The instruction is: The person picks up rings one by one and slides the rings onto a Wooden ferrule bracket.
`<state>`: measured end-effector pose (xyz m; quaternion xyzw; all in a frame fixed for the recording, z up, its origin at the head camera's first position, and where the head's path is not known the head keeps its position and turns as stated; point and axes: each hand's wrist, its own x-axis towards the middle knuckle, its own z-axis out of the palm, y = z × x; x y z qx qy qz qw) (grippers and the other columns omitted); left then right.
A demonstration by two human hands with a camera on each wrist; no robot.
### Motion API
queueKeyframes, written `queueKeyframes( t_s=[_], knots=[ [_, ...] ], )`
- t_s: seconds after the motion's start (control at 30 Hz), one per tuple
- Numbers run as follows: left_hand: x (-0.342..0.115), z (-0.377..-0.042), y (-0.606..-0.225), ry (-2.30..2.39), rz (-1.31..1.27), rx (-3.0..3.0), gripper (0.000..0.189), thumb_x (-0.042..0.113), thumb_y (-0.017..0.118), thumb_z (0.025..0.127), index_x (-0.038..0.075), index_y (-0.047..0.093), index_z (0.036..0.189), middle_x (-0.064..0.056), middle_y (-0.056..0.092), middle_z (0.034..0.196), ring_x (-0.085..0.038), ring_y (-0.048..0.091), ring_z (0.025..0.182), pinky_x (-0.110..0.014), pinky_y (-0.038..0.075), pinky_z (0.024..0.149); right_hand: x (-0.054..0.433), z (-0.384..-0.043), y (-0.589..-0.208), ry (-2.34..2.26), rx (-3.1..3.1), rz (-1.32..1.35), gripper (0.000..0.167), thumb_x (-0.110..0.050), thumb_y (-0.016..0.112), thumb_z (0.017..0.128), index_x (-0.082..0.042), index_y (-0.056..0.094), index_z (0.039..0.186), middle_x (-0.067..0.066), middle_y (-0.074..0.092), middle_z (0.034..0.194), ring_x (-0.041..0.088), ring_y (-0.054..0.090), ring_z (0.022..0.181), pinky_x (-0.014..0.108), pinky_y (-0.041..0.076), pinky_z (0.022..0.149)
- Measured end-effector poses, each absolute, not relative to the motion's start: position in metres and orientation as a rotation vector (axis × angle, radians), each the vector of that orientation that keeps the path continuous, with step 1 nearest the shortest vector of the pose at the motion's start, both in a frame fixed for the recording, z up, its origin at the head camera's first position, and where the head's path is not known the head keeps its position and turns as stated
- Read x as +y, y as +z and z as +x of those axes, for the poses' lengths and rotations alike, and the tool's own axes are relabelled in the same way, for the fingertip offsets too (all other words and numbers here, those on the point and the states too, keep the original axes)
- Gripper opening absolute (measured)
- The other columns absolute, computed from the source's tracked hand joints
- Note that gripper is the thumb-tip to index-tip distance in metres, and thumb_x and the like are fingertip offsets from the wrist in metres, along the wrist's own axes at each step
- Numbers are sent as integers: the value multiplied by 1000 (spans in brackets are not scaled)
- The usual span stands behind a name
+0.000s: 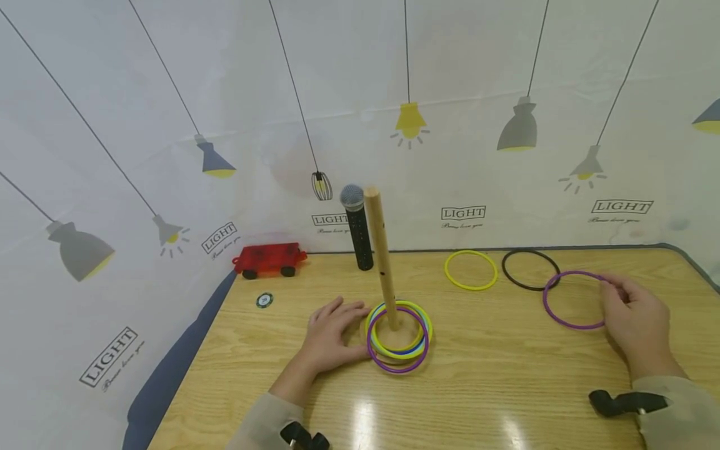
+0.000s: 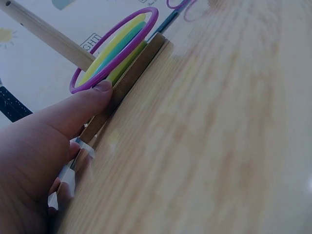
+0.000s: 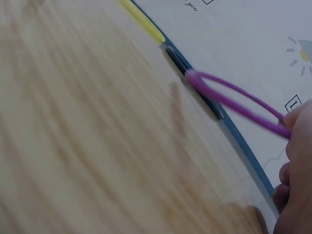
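A wooden peg stand (image 1: 382, 262) has several rings round the foot of its post, in yellow, blue and green, with a purple ring (image 1: 398, 371) tilted on top. My left hand (image 1: 332, 337) holds the stand's round base (image 2: 131, 80) from the left. In the left wrist view its thumb lies at the base's edge, close to the purple ring; the other fingers are partly hidden. On the right, my right hand (image 1: 635, 315) pinches a second purple ring (image 1: 574, 327) by its right edge. The right wrist view has this ring (image 3: 243, 109) raised off the table.
A yellow ring (image 1: 471, 289) and a black ring (image 1: 520, 286) lie at the table's back edge. Behind the post stands a black microphone (image 1: 360, 234). A red toy wagon (image 1: 270, 259) and a round chip (image 1: 264, 300) are at the left. Printed cloth (image 1: 360, 75) hangs behind.
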<state>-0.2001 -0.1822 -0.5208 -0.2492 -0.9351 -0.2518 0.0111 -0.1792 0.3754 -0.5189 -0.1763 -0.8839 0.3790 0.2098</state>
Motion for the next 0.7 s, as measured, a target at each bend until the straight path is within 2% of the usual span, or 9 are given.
queueKeyframes(
  t_s=[0.1,0.2,0.33,0.4,0.5,0.6,0.7],
  knots=[
    [-183,-200,-521,-784,-775,-2920,79,67,81,83,31,63,151,7,53,160,-36,29,157,-64,18,121,374,-178,-517,1173,-2437,-521,47,-41,59,107,-5,74,134,-21,63,96,0,52,89,16,40,71],
    [-183,-200,-520,-788,-777,-2918,79,67,81,83,31,63,151,6,53,160,-37,29,157,-64,18,121,373,-177,-515,1349,-2366,-553,41,-40,65,106,-11,77,133,-34,61,103,-6,54,92,11,43,72],
    [-183,-200,-520,-800,-779,-2913,78,66,81,83,31,63,151,7,53,160,-37,29,157,-64,17,121,374,-177,-515,1447,-2312,-583,37,-39,65,106,-18,78,133,-35,61,106,-4,54,96,9,42,73],
    [-183,-200,-520,-804,-782,-2908,78,66,82,83,32,64,150,7,53,160,-37,30,157,-64,18,121,374,-178,-514,1440,-2325,-604,41,-42,62,107,-17,76,136,-33,61,110,-3,51,104,7,39,78],
    [-182,-200,-520,-803,-785,-2908,78,66,81,83,32,64,150,7,53,160,-37,30,157,-64,17,121,374,-179,-513,1449,-2339,-622,43,-43,60,108,-16,75,138,-30,62,112,-1,50,105,7,39,78],
    [-182,-200,-519,-806,-785,-2911,78,67,81,83,32,63,150,7,53,160,-37,29,157,-64,17,121,372,-179,-511,1517,-2301,-643,38,-40,62,107,-20,76,135,-30,63,107,-1,51,101,7,41,75],
    [-182,-200,-519,-812,-784,-2913,78,67,81,83,32,63,150,7,53,160,-37,29,157,-64,17,121,367,-179,-508,1575,-2252,-634,28,-36,64,107,-25,80,127,-32,63,98,0,52,95,7,42,73]
  ],
)
